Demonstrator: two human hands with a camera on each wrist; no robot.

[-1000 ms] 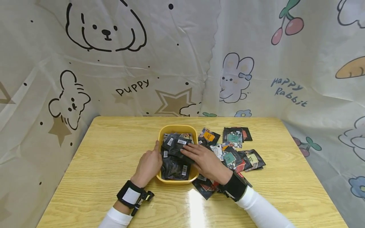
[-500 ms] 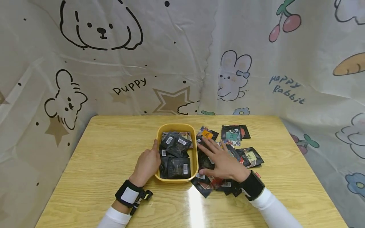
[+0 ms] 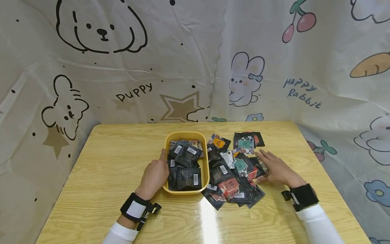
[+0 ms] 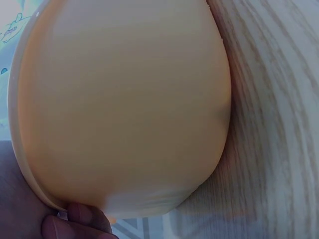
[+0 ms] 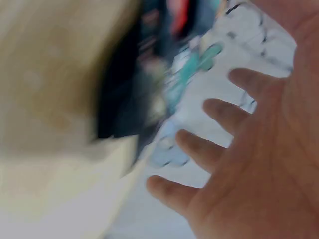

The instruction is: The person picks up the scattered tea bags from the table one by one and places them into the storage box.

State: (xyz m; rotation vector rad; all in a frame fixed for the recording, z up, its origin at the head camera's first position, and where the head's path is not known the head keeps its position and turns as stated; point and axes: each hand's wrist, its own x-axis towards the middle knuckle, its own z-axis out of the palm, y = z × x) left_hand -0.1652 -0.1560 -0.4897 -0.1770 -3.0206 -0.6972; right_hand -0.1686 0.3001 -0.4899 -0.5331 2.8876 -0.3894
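A yellow plastic bin [image 3: 186,192] stands mid-table with several black sachets [image 3: 189,179] inside, some showing barcode labels. My left hand [image 3: 154,177] holds the bin at its left rim; in the left wrist view its fingertips [image 4: 79,224] bend at the rim, beside the smooth outer wall. To the right of the bin lies a loose heap of sachets [image 3: 220,172], black with red, green, orange and white labels. My right hand [image 3: 278,169] is at the heap's right end, fingers spread and partly covering a sachet. The right wrist view shows its bare palm [image 5: 259,164] beside blurred sachets [image 5: 119,99].
A small separate stack of sachets [image 3: 245,141] lies behind the heap. The wooden table [image 3: 122,149] ends at a printed cloth backdrop [image 3: 182,67]. Bands with small cameras are strapped on both wrists.
My right hand has left the sachets in the bin, passed over the heap and moved to its right end. The left hand stays at the bin's rim. The whole head view has shifted slightly.
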